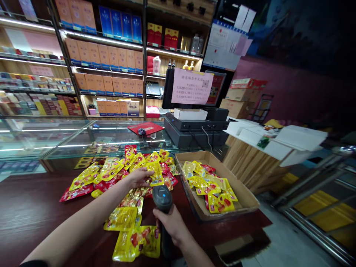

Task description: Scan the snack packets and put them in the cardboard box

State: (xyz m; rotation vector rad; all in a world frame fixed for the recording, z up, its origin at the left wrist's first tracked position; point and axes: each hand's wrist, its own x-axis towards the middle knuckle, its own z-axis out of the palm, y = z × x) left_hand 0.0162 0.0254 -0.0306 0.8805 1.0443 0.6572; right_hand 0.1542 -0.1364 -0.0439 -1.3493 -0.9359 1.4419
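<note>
My right hand (174, 224) is closed round the handle of a dark barcode scanner (162, 200), which shows a small blue light on top. To its left, my left hand (141, 177) reaches over a heap of yellow and red snack packets (111, 168) and has its fingers on a yellow packet (156, 174) at the heap's right side. More yellow packets (144, 241) lie nearer to me, left of the scanner. On the right, a shallow cardboard box (191, 207) holds several yellow and red packets.
Behind the dark red table (25, 211) runs a glass counter (66, 144) with a red mat (146, 128) and mouse (141, 131). A monitor (168, 89) stands on black units (194, 135). White boxes (300, 137) are at the right; shelves of boxed goods line the back.
</note>
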